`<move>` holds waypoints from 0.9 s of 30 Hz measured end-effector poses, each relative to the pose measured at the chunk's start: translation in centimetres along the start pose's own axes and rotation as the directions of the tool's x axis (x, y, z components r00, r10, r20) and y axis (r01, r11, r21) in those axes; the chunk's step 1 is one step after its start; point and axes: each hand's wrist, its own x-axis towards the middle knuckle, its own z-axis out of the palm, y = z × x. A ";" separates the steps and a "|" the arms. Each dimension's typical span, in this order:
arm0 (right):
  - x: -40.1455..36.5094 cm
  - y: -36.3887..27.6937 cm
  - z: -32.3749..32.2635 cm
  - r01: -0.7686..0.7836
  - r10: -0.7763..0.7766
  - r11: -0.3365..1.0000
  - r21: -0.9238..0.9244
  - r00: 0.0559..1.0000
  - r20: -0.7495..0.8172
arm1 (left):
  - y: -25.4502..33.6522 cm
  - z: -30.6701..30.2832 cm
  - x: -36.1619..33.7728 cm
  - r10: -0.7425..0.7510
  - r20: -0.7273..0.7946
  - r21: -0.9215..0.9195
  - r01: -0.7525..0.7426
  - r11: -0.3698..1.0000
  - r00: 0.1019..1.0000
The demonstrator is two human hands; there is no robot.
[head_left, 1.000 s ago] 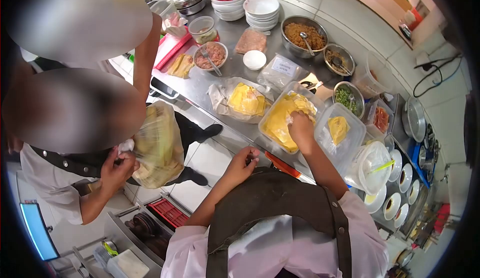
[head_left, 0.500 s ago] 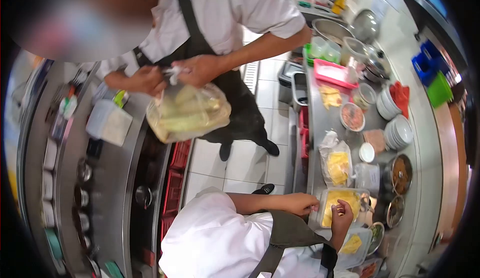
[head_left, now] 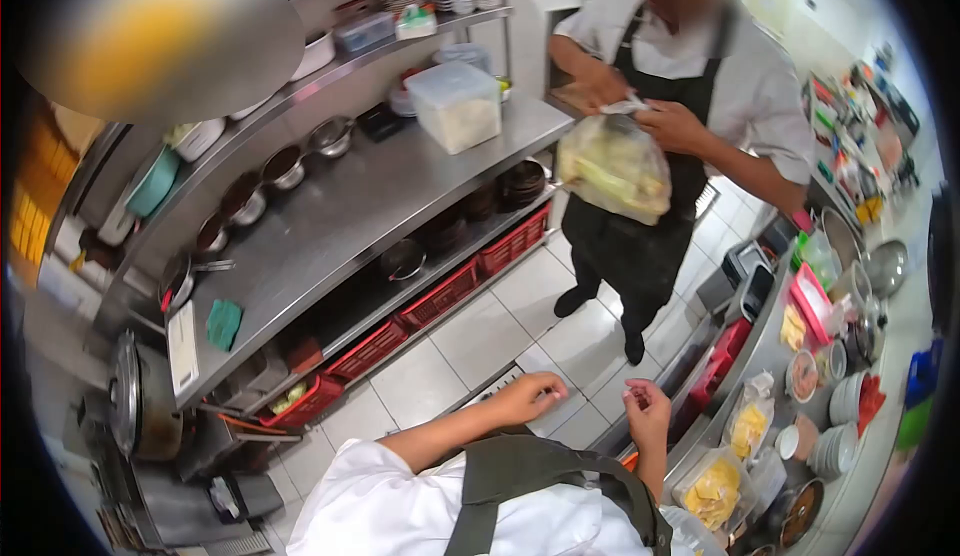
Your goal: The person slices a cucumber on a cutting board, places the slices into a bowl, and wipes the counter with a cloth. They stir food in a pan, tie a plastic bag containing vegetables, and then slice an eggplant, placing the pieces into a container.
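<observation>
My left hand (head_left: 533, 398) is held over the tiled floor in front of my apron, fingers loosely curved, with nothing visible in it. To its right, my right hand (head_left: 648, 412) is raised beside the counter edge, palm inward and fingers half bent apart, also holding nothing I can see. Nearest to it is a clear plastic container (head_left: 712, 489) filled with flat yellow pieces. Across the aisle a co-worker in a dark apron (head_left: 640, 246) grips the twisted neck of a clear plastic bag (head_left: 617, 169) with pale green and yellowish contents.
Along the left runs a steel table (head_left: 330, 206) with pots, a white-filled tub (head_left: 455, 106) and a green cloth (head_left: 224, 324). Red crates (head_left: 440, 294) sit beneath it. Bowls (head_left: 832, 450), a pink tray (head_left: 810, 301) and yellow slices (head_left: 748, 429) crowd the right counter.
The view has swung left toward the steel table and co-worker. Both my hands have moved from the container of yellow pieces to over the aisle. The co-worker still holds the bag.
</observation>
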 end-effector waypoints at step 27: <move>6.3 -11.7 29.9 0.299 -0.262 0.935 0.192 0.945 -0.195 | -33.7 -27.2 -46.5 -0.948 -0.244 -0.114 0.964 0.239 0.206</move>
